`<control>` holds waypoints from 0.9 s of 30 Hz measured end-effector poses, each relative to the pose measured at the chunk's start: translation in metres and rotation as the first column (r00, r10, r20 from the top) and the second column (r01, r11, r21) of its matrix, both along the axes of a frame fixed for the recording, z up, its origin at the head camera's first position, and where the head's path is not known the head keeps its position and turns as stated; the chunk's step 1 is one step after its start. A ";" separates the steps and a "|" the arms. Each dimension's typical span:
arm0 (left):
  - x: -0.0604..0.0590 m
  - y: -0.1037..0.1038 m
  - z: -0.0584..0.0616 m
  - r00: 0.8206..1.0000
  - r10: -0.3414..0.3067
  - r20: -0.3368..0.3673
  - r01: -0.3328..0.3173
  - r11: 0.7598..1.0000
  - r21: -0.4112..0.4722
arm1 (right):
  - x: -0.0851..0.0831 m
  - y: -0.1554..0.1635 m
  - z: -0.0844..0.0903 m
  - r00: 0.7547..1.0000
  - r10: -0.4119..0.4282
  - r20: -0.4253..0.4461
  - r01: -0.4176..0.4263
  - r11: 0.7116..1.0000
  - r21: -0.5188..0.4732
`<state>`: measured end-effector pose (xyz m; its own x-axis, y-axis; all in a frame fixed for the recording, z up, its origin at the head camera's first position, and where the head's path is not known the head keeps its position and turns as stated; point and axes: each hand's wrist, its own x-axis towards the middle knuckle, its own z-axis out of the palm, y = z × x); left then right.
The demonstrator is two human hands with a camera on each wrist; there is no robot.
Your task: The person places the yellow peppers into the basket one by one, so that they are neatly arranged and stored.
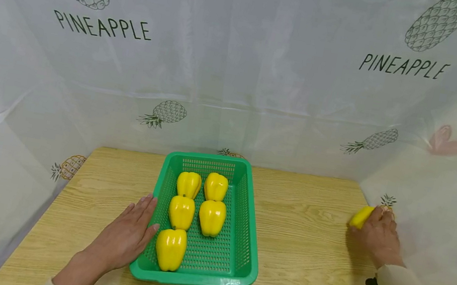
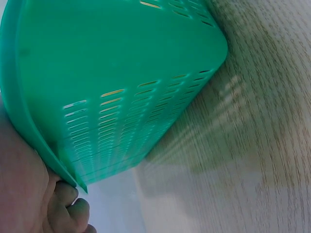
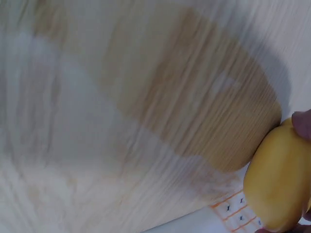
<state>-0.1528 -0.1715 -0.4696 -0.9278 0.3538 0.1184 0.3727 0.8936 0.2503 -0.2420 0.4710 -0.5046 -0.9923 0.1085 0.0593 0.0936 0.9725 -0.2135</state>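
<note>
Head view: left hand (image 1: 127,236) lies flat against the basket (image 1: 247,246) rim; right hand's (image 1: 378,236) fingers grip a pepper (image 1: 361,217) at the table (image 1: 308,236) edge.

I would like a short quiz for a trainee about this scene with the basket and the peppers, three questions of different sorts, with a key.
1. How many yellow bell peppers lie inside the green perforated plastic basket?
2. True or false: the left hand rests flat against the basket's left wall.
3. The right hand holds: A) a yellow bell pepper at the wooden table's right edge, B) the basket, C) nothing.

Key: 1) five; 2) true; 3) A.
</note>
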 end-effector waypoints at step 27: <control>0.000 0.000 0.000 1.000 0.001 0.004 -0.001 1.000 -0.002 | -0.035 -0.090 -0.003 0.965 0.260 0.007 -0.260 0.962 0.081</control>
